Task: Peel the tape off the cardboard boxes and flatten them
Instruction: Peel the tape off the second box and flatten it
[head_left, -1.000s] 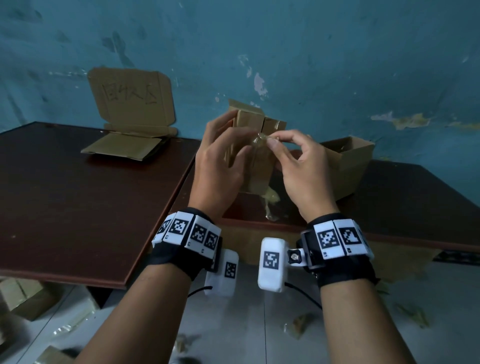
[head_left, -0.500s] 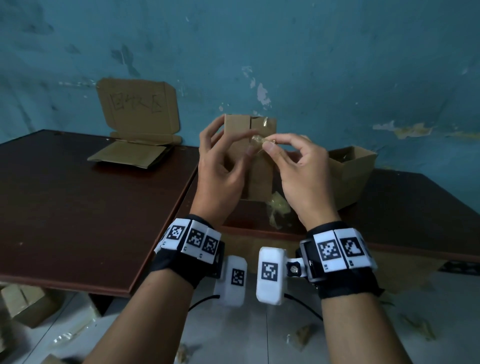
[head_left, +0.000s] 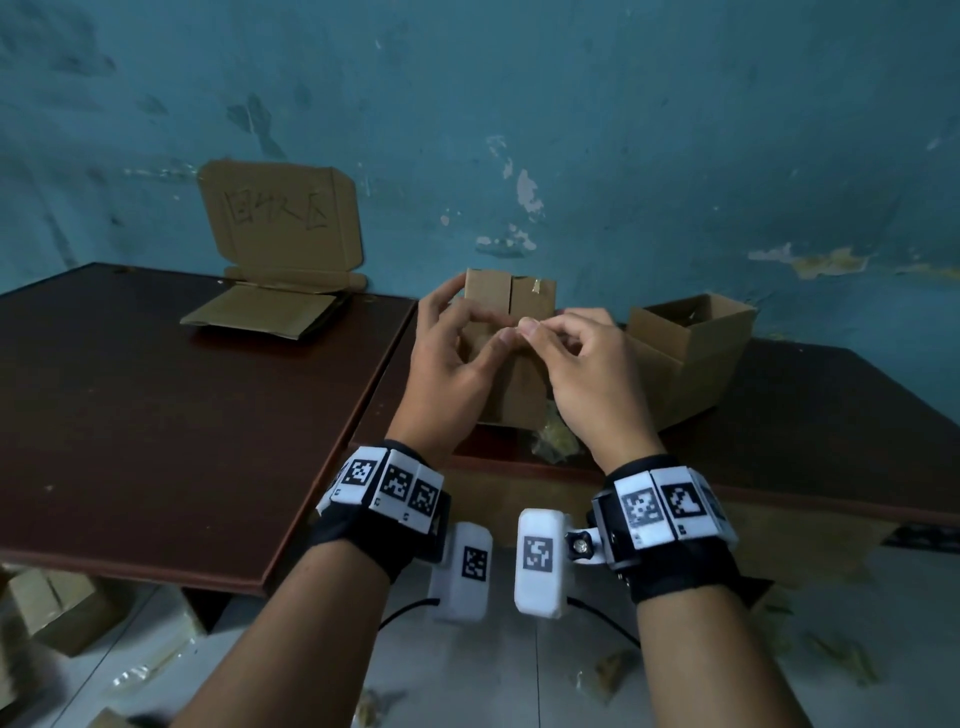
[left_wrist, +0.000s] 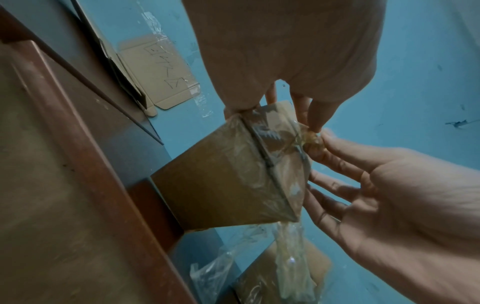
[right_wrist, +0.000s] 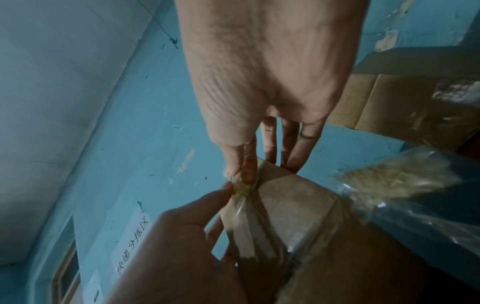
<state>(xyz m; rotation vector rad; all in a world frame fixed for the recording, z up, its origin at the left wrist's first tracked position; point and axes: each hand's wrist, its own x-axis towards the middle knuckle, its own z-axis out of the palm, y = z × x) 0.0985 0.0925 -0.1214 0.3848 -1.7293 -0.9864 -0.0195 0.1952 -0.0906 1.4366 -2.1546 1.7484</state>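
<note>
A small cardboard box stands on end at the table's near edge, between my hands. My left hand grips its left side, fingers curled over the top corner and thumb on the front. My right hand pinches a crumpled end of clear tape between thumb and forefinger, right beside the left thumb. In the left wrist view, wrinkled tape still covers the box's seam, and a loose strip hangs from its lower corner. A short piece of tape sticks near the top edge.
An open cardboard box sits just right of my right hand. A lettered cardboard sheet leans on the wall above flattened cardboard at the back left. The dark tables meet under my hands. Boxes and tape scraps lie on the floor.
The box has turned from a tilted corner-on pose to upright with its flat front toward me. Both hands have kept their hold, and the pinch on the tape sits slightly lower.
</note>
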